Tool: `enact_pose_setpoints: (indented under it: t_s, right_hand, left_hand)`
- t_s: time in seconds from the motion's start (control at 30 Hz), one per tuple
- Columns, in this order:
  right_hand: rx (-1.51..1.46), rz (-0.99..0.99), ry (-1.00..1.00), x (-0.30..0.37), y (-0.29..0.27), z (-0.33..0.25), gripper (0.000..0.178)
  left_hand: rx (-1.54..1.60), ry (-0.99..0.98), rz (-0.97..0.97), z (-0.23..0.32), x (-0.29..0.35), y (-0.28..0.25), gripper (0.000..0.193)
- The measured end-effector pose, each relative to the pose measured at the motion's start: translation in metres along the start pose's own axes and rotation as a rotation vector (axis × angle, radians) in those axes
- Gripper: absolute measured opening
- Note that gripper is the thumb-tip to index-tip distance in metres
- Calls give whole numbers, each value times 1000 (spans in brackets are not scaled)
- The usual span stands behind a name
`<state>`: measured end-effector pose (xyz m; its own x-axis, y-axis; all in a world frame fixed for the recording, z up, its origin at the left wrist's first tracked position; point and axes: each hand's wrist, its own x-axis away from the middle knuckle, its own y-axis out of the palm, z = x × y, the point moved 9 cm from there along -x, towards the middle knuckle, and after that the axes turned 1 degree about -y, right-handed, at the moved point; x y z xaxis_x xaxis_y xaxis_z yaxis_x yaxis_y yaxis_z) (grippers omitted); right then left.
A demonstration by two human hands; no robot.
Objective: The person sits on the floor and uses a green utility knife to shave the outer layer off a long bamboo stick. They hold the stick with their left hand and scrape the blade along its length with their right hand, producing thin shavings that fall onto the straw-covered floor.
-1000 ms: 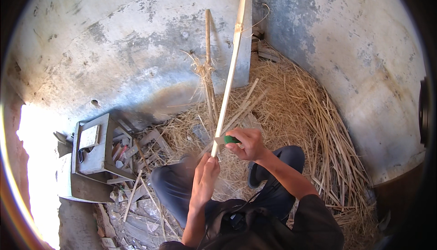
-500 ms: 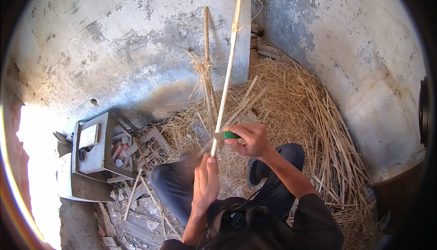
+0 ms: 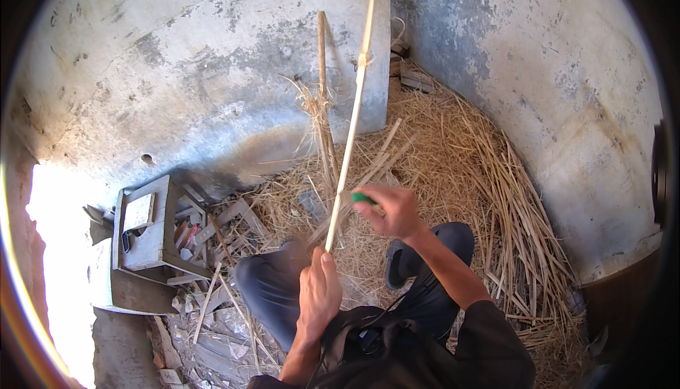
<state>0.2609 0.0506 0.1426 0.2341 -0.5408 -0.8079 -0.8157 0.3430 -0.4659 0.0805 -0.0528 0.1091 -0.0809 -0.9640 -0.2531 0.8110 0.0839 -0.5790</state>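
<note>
My left hand (image 3: 319, 292) is closed around the lower end of a long pale bamboo strip (image 3: 349, 145), which slants up and away from me and has a joint partway along. To the right of the strip, my right hand (image 3: 391, 208) grips a knife (image 3: 363, 198) by its green handle. Motion blurs the fingers and the blade, so I cannot tell whether the blade touches the strip.
Shavings (image 3: 446, 141) cover the floor ahead, with many thin bamboo strips (image 3: 528, 219) piled at the right. A stick (image 3: 322, 56) leans against the far wall (image 3: 234, 49). A wooden stool (image 3: 166, 226) lies tipped at the left among scraps.
The bamboo strip has come slightly down toward me, and its far tip now shows. My right hand with the knife has moved a little up along the strip.
</note>
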Motion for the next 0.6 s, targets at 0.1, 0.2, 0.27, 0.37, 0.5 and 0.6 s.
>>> enact_pose_setpoints:
  t_s: [0.1,0.2,0.27,0.37,0.5,0.6]
  right_hand:
    - [54,77,250,1,-15,74,34]
    - [106,7,426,8,-35,127,38]
    - [45,167,379,3,-56,113,42]
    - [-9,123,519,3,-60,105,44]
    - [-113,-40,398,12,-13,93,43]
    - [-194,-201,234,6,12,37,37]
  left_hand:
    - [-89,161,-55,-4,26,8,5]
    - [-9,109,-149,13,40,4,5]
    - [10,84,-135,13,45,-3,7]
    - [86,23,-42,-1,34,-12,11]
    - [225,-166,57,-5,19,-29,21]
    - [220,-149,91,-6,12,-29,23]
